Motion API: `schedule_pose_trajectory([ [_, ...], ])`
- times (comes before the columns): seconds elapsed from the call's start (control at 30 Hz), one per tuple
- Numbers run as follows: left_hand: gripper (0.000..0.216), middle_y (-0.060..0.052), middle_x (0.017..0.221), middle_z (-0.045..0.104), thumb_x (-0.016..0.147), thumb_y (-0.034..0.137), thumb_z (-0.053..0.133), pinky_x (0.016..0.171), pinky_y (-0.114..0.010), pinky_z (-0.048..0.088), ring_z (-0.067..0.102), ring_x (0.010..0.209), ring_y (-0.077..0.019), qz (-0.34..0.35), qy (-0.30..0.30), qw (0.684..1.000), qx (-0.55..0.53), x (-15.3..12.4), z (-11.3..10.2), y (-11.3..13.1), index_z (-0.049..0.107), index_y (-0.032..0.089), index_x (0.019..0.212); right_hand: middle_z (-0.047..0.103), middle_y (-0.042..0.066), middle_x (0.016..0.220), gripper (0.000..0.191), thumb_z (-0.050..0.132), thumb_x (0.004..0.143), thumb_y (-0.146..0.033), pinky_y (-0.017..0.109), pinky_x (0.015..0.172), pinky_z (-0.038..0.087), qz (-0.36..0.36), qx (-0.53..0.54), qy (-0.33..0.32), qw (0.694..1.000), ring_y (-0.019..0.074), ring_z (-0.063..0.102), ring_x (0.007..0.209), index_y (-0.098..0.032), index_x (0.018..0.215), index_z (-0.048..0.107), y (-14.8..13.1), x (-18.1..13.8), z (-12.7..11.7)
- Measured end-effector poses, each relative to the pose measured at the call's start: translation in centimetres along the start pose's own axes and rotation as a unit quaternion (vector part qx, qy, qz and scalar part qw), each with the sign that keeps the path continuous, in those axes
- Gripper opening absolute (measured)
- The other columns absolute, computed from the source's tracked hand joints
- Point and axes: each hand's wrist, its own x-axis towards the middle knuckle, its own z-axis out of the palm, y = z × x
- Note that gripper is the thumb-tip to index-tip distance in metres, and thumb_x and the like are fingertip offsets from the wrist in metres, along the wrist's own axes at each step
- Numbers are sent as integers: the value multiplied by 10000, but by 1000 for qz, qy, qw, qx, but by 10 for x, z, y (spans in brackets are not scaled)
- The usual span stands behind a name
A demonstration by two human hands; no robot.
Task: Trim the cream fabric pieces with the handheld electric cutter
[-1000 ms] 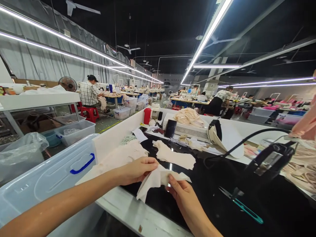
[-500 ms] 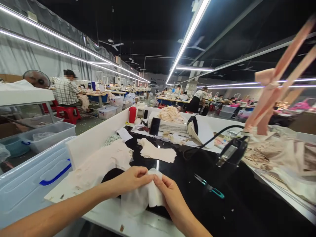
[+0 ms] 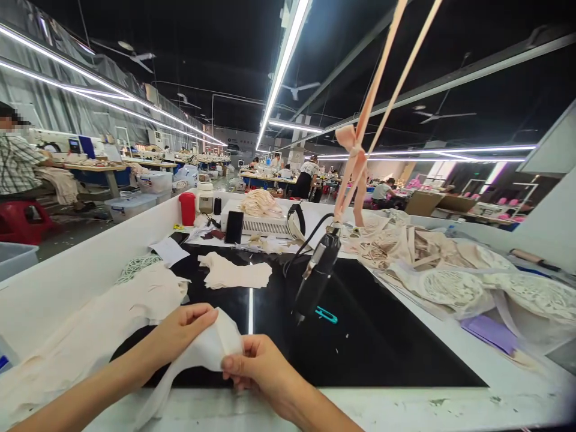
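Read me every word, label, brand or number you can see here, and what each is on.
No text here can be read.
On the paper slip: markings, if any, too small.
On the clear storage box: small label, too small and blurred.
On the white fabric piece held by left hand and right hand: no print.

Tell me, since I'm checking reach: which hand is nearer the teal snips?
Right. The right hand pinches the cloth at the near table edge, down-left of the snips. The left hand holds the cloth's other side, farther left.
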Motion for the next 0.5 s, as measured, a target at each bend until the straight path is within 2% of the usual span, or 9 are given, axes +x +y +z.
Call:
schedule_pose_trajectory([
  [0.2, 673, -7, 717, 583, 786, 874, 623, 608, -265, 420, 494, 689, -190, 32, -7, 998, 55, -1, 3, 0, 638, 202, 754, 697, -2, 624, 596, 1102, 371, -526, 253, 597, 365, 17, -1, -37, 999, 91, 542, 558, -145, 677, 761, 5, -6, -2],
  [0.33, 677, 7, 726, 512, 837, 872, 584, 590, -246, 354, 417, 687, -165, 43, -56, 995, 68, -4, 10, -2, 614, 198, 773, 736, 12, 772, 742, 1066, 375, -662, 273, 738, 445, -18, 48, -57, 997, 131, 615, 714, -154, 853, 813, 0, -13, -1],
  [0.43, 676, 19, 753, 468, 878, 856, 581, 607, -242, 303, 364, 698, -149, 43, -104, 992, 51, -8, 15, -3, 620, 184, 823, 729, 22, 850, 760, 1062, 451, -661, 271, 820, 467, -66, 111, -24, 991, 135, 625, 788, -161, 968, 819, -5, -12, -3],
  [0.5, 646, 30, 747, 439, 876, 824, 629, 616, -241, 272, 333, 697, -142, 30, -135, 989, 42, -11, 18, -4, 626, 179, 846, 671, -7, 782, 686, 1072, 487, -614, 238, 741, 447, -82, 142, 21, 986, 102, 565, 718, -171, 936, 801, -6, -10, -8],
])
